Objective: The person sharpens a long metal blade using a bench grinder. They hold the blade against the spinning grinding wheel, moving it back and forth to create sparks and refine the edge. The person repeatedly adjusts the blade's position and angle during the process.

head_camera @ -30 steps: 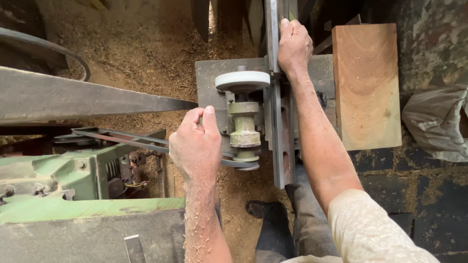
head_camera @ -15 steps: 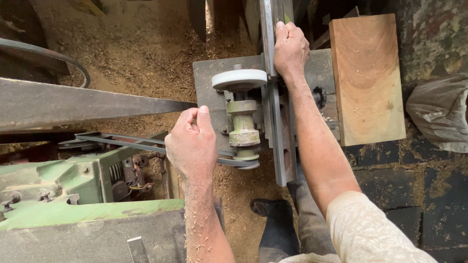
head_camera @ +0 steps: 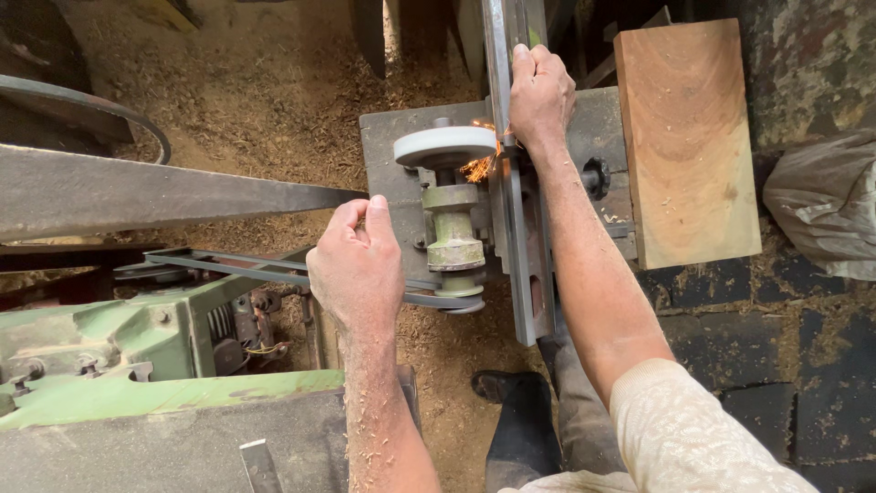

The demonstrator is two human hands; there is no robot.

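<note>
Sparks (head_camera: 476,167) fly where the right hand (head_camera: 540,91), closed on the blade (head_camera: 516,210), presses it to the wheel (head_camera: 445,145), so grinding is under way; the left hand (head_camera: 358,267) rests loosely curled, holding nothing.

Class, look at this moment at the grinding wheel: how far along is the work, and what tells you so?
Done: the long metal blade lies set on the grinder table, against the grinding wheel. In hand: orange sparks fly where wheel meets blade, so grinding is under way; the right hand presses the blade down, while the left hand rests by the green spindle. Left: much of the blade lies beyond the wheel; how much is ground cannot be told.
</note>
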